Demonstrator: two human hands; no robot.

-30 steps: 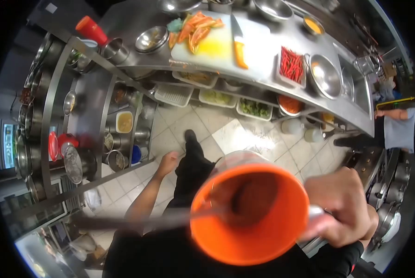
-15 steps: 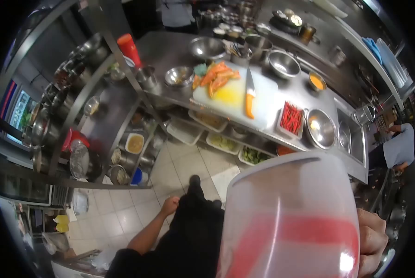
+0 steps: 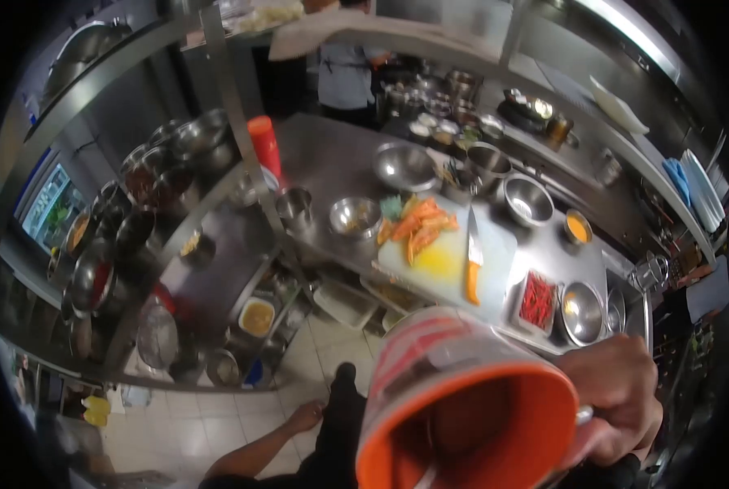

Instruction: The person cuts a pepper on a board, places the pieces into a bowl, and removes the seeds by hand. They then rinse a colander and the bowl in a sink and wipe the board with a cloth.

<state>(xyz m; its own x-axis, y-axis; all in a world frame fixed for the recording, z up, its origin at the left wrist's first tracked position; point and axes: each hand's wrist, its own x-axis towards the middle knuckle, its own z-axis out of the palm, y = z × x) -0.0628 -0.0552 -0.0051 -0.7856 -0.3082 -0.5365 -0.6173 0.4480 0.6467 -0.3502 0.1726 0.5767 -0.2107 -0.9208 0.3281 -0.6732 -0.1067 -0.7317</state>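
My right hand [image 3: 613, 399] grips a large plastic cup [image 3: 462, 383] close to the camera. The cup has an orange inside and rim, a whitish outer wall with red markings, and its mouth tilts toward me. A thin pale streak shows inside, too blurred to name. My left hand [image 3: 306, 416] hangs low beside my leg over the tiled floor, fingers curled and no object visible in it. Ahead on the steel counter lies a white cutting board [image 3: 450, 281] with orange fruit or vegetable pieces [image 3: 421, 226] and an orange-handled knife [image 3: 474, 253].
Red chillies fill a tray [image 3: 537, 303] next to a steel bowl [image 3: 583, 312]. More steel bowls [image 3: 405, 165] and a red bottle [image 3: 263, 147] stand farther back. Metal shelving [image 3: 234, 106] with pots rises at the left. Another person [image 3: 344, 77] stands beyond the counter.
The cup has tipped so its orange mouth now faces the camera, and it sits lower in view. The head view has tilted up, showing more shelving. My left hand still hangs.
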